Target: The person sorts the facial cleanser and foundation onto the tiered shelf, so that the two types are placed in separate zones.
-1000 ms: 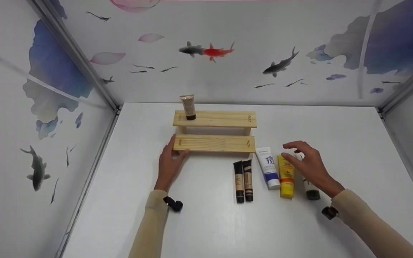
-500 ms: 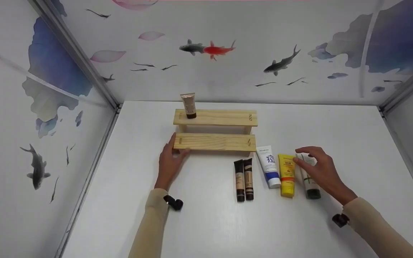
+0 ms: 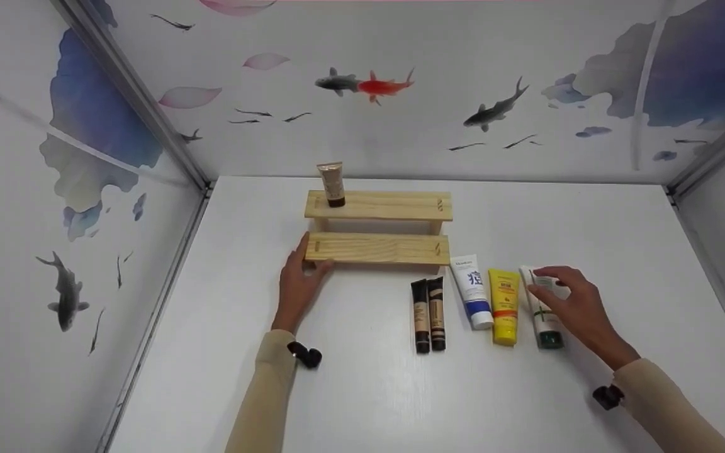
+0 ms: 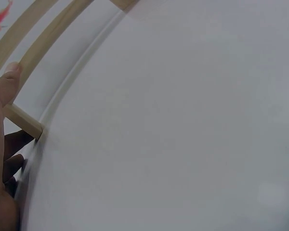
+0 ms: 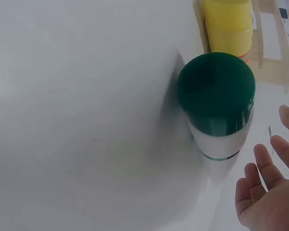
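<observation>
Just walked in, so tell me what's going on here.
A person's left hand holds the left end of a wooden rack, while the right hand is at the green-capped tube lying on the table. A yellow tube, a blue-and-white tube and two slim tubes lie there too. One small tube stands on the back shelf.

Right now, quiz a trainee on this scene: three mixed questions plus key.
1. True or false: the yellow plastic tube lies between the white-and-blue plastic tube and the green-capped white tube.
2. Which hand touches the pale wooden two-plank stand? A) left B) right
3. How many tubes stand on the rear plank?

Key: 1. True. 2. A, the left hand. 3. One, the beige tube with the dark cap.
</observation>
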Motion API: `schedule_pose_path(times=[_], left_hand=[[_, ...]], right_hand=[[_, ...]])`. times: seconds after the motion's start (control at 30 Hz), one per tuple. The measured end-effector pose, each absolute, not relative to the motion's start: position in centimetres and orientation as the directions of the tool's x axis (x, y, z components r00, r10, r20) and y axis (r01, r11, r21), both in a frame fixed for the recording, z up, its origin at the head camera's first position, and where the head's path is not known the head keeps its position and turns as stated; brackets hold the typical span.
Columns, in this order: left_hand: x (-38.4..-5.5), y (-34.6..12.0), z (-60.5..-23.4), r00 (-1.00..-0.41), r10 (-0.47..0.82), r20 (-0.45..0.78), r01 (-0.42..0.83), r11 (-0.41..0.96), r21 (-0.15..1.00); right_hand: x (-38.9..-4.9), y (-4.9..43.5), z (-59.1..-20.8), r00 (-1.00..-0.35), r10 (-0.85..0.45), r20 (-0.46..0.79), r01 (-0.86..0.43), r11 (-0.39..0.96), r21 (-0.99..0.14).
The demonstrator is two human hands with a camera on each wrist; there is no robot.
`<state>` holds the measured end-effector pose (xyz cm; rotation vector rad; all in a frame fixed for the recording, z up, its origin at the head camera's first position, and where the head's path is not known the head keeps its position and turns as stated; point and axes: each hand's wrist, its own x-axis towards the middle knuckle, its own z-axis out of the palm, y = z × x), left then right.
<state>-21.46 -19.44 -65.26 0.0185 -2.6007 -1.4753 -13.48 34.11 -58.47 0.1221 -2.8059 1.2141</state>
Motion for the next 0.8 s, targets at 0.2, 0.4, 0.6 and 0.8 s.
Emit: schedule_pose_path(times=[0.2, 0.4, 0.6, 0.8], left_hand=[[-21.4, -19.3, -65.2, -0.988, -0.092, 0.121, 0.057, 0.517, 0.854], [-21.4, -19.3, -65.2, -0.989, -0.098, 0.112, 0.046, 0.517, 0.855], [-21.4, -19.3, -65.2, -0.989, -0.097, 0.109, 0.043, 0.522, 0.852], [-21.4, -19.3, -65.2, -0.989, -0.092, 0.113, 0.050, 0.515, 0.856]], right_hand=[[-13.0, 34.7, -58.4, -0.997, -0.043, 0.065, -0.077, 0.680, -0.729], [-12.9, 35.3, -58.6, -0.999, -0.031, 0.017, -0.033, 0.683, -0.730], [-12.8, 36.3, -59.1, -1.000, -0.011, -0.024, 0.010, 0.696, -0.718], [-12.5, 36.7, -59.4, -0.999, -0.002, -0.044, 0.030, 0.695, -0.718]])
